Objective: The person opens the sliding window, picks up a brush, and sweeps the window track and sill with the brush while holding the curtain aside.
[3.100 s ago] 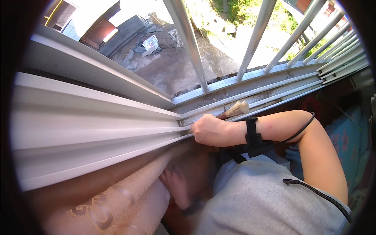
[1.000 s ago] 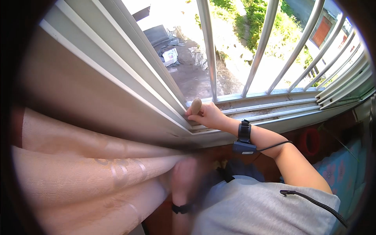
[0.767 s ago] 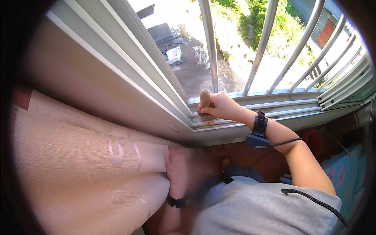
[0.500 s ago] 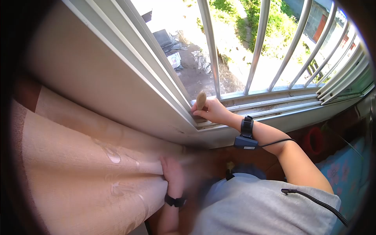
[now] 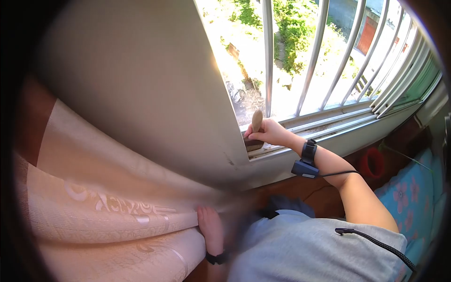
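Note:
My right hand [image 5: 271, 132] is closed round the upright wooden handle of a brush [image 5: 257, 121], thumb and fingers pinching it low. The brush's dark lower part stands in the corner of the window track [image 5: 324, 123], against the side wall of the window opening. Lower down, my left hand [image 5: 210, 226] is on the edge of a pale pink patterned curtain [image 5: 127, 207], its fingers close together at a gathered fold. The fingertips are partly lost in the cloth, but the hand appears to hold the curtain.
Metal bars [image 5: 312, 61] stand outside the window. Sliding panes [image 5: 413, 80] are stacked at the right end. A red round container [image 5: 372, 162] and a blue flowered cloth [image 5: 404, 202] lie below the sill. A cable runs from my right wrist strap.
The view has turned, so the wall fills more of the left side. My right hand keeps the brush at the track corner, and the curtain folds by my left hand have shifted.

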The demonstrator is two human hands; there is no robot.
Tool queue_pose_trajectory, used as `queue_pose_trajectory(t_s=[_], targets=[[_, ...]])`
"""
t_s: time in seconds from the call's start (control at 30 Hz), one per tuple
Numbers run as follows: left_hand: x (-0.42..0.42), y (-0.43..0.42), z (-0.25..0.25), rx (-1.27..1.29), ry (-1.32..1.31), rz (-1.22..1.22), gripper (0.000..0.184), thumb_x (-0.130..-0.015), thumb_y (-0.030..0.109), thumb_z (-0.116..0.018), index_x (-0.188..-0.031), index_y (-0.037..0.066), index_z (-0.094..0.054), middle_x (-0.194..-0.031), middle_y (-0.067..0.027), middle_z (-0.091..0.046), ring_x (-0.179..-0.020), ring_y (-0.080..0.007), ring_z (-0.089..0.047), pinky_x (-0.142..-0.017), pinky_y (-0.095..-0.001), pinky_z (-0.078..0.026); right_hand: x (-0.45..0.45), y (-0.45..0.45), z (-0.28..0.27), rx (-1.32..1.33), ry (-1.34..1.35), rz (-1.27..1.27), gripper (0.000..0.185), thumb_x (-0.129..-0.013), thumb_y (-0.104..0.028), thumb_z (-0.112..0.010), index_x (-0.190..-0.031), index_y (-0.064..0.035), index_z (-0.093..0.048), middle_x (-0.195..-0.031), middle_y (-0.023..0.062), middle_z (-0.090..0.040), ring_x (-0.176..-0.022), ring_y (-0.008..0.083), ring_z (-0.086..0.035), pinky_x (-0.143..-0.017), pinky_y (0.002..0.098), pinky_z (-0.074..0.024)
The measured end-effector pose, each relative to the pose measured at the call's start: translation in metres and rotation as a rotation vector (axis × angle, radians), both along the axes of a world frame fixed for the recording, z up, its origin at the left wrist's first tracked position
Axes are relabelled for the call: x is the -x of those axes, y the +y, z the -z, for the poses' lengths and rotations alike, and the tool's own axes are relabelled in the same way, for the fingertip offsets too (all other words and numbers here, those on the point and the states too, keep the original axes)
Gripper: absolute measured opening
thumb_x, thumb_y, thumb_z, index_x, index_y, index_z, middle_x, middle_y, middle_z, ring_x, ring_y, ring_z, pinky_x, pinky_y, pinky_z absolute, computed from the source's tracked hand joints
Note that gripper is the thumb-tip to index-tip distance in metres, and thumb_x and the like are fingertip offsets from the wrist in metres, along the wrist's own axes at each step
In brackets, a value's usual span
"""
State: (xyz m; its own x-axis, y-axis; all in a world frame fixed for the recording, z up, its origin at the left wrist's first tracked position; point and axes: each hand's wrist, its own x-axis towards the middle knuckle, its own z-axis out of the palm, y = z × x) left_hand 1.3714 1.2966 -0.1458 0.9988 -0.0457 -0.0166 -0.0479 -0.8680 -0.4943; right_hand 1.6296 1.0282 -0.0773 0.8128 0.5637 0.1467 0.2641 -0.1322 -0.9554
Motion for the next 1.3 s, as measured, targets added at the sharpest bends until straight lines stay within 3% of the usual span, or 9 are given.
queue_pose_trajectory(t_s=[0.13, 0.33, 0.47, 0.6, 0.77, 0.87, 0.93, 1.0, 1.3], targets=[[0.006, 0.017, 0.016, 0.052, -0.072, 0.069, 0.017, -0.084, 0.011, -0.05, -0.088, 0.008, -0.067, -0.089, -0.0097, -0.06, -0.099, -0.0242, -0.055, -0.113, -0.0387, -0.025, 0.002, -0.036, -0.039, 0.407, -0.02, 0.075, 0.011, -0.086, -0.004, -0.067, -0.097, -0.0019, -0.066, -0.092, 0.0054, -0.071, -0.089, 0.0101, -0.065, -0.082, 0.0266, -0.0508], [0.008, 0.023, 0.026, 0.213, -0.163, 0.109, 0.016, -0.081, 0.004, -0.049, -0.084, 0.002, -0.065, -0.085, -0.0113, -0.058, -0.094, -0.0262, -0.056, -0.11, -0.0397, -0.032, 0.008, -0.005, -0.023, -0.029, 0.121, 0.025, 0.01, -0.086, -0.003, -0.068, -0.095, 0.0, -0.066, -0.092, 0.0034, -0.069, -0.091, 0.0104, -0.063, -0.086, 0.0263, -0.0496], [0.008, 0.023, 0.014, 0.244, -0.167, 0.133, 0.014, -0.08, 0.006, -0.049, -0.082, 0.003, -0.063, -0.084, -0.0111, -0.057, -0.092, -0.026, -0.055, -0.11, -0.0396, -0.032, 0.018, 0.006, -0.01, -0.03, 0.137, 0.049, 0.01, -0.086, -0.002, -0.067, -0.096, 0.0004, -0.066, -0.094, 0.0041, -0.07, -0.093, 0.0114, -0.065, -0.088, 0.0267, -0.0502], [0.01, 0.023, 0.006, 0.255, -0.122, 0.124, 0.015, -0.083, 0.01, -0.049, -0.089, 0.005, -0.063, -0.087, -0.01, -0.057, -0.095, -0.0241, -0.055, -0.113, -0.0369, -0.027, 0.017, -0.034, -0.03, 0.258, 0.036, 0.155, 0.009, -0.086, -0.003, -0.068, -0.093, 0.0005, -0.066, -0.092, 0.0044, -0.069, -0.091, 0.0115, -0.065, -0.084, 0.0271, -0.0515], [0.01, 0.025, 0.012, 0.296, -0.157, 0.143, 0.015, -0.083, 0.01, -0.049, -0.09, 0.006, -0.062, -0.087, -0.0094, -0.056, -0.095, -0.0232, -0.054, -0.112, -0.036, -0.027, 0.017, -0.016, -0.024, -0.106, 0.15, 0.077, 0.01, -0.087, -0.003, -0.067, -0.097, -0.0007, -0.065, -0.098, 0.004, -0.068, -0.095, 0.0113, -0.063, -0.089, 0.028, -0.0492], [0.01, 0.023, 0.006, 0.38, -0.198, 0.156, 0.014, -0.081, 0.005, -0.049, -0.084, 0.002, -0.063, -0.085, -0.0112, -0.056, -0.092, -0.0253, -0.055, -0.108, -0.0396, -0.034, 0.025, 0.016, -0.017, -0.104, 0.199, 0.111, 0.013, -0.088, -0.003, -0.067, -0.1, -0.0009, -0.064, -0.099, 0.0034, -0.068, -0.097, 0.0118, -0.062, -0.092, 0.0281, -0.0482], [0.013, 0.025, 0.006, 0.351, -0.159, 0.147, 0.014, -0.082, 0.007, -0.048, -0.086, 0.004, -0.062, -0.087, -0.0105, -0.056, -0.095, -0.0245, -0.054, -0.11, -0.038, -0.03, 0.026, 0.017, -0.016, -0.074, 0.166, 0.141, 0.012, -0.087, -0.005, -0.068, -0.099, -0.0015, -0.065, -0.097, 0.0034, -0.069, -0.094, 0.0113, -0.063, -0.09, 0.0277, -0.049], [0.016, 0.026, 0.007, 0.33, -0.124, 0.139, 0.015, -0.083, 0.009, -0.048, -0.089, 0.005, -0.061, -0.088, -0.0097, -0.055, -0.097, -0.0236, -0.054, -0.113, -0.0364, -0.026, 0.023, -0.002, -0.031, 0.363, -0.049, 0.114, 0.013, -0.086, -0.008, -0.069, -0.098, -0.0021, -0.066, -0.094, 0.0032, -0.07, -0.09, 0.0103, -0.064, -0.087, 0.027, -0.0497], [0.017, 0.026, 0.012, 0.309, -0.182, 0.106, 0.014, -0.083, 0.008, -0.048, -0.088, 0.005, -0.06, -0.088, -0.0103, -0.056, -0.096, -0.0244, -0.053, -0.111, -0.0358, -0.028, 0.013, -0.002, -0.026, -0.002, 0.178, 0.096, 0.009, -0.088, -0.001, -0.066, -0.097, 0.0005, -0.063, -0.101, 0.0053, -0.068, -0.096, 0.0123, -0.063, -0.09, 0.0274, -0.0502]])
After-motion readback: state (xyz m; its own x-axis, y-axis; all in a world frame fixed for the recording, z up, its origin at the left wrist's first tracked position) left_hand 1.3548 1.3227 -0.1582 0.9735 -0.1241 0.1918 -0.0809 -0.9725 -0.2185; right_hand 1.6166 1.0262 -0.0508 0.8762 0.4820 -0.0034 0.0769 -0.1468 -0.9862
